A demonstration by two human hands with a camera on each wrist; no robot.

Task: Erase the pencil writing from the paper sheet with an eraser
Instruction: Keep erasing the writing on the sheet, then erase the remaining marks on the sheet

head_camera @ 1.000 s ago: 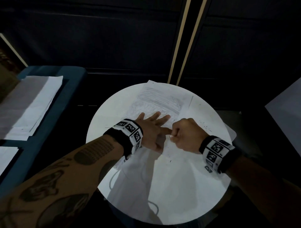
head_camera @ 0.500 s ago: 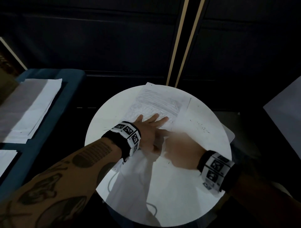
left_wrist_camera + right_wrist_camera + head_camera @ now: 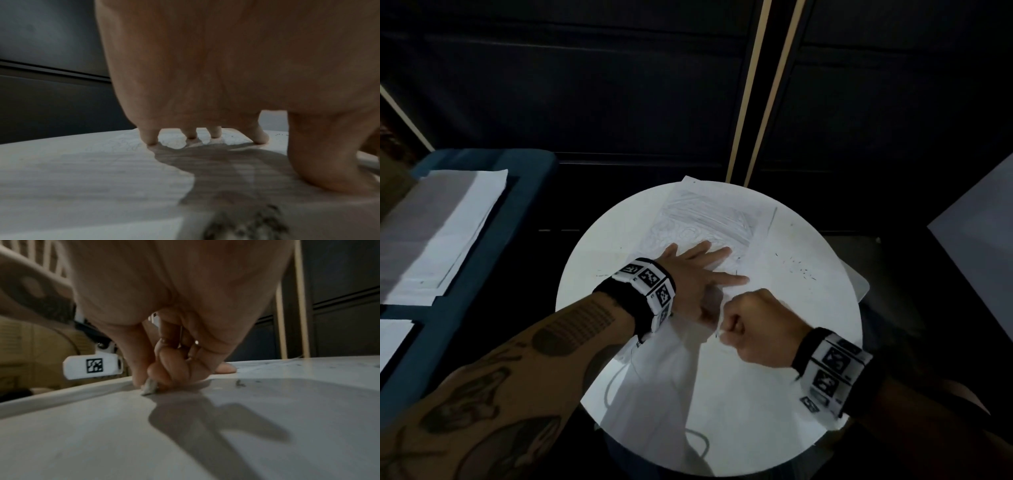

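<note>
Left hand (image 3: 700,281) flat, fingers straight and spread, pressing down on paper sheet (image 3: 709,219); fingertips (image 3: 148,138) touching paper in left wrist view, holding nothing. Right hand (image 3: 760,325) curled into a fist just right of the left thumb, knuckles up. Eraser (image 3: 149,387) pinched between thumb and fingertips, only a small grey-white tip showing below them, touching the sheet; rest buried in the grip. Not visible at all from head view, fist covers it. Pencil writing (image 3: 709,222) as grey shading beyond left fingers, far side of sheet; strokes too faint to read, and part under left palm hidden. Sheet edges near both hands hard to separate from white round table (image 3: 825,308). Dark specks (image 3: 796,269) on table beyond right hand, too small to identify. Stacked papers (image 3: 445,233) well left of left forearm, cut off at frame edge. Wrist views soft and blurred.
</note>
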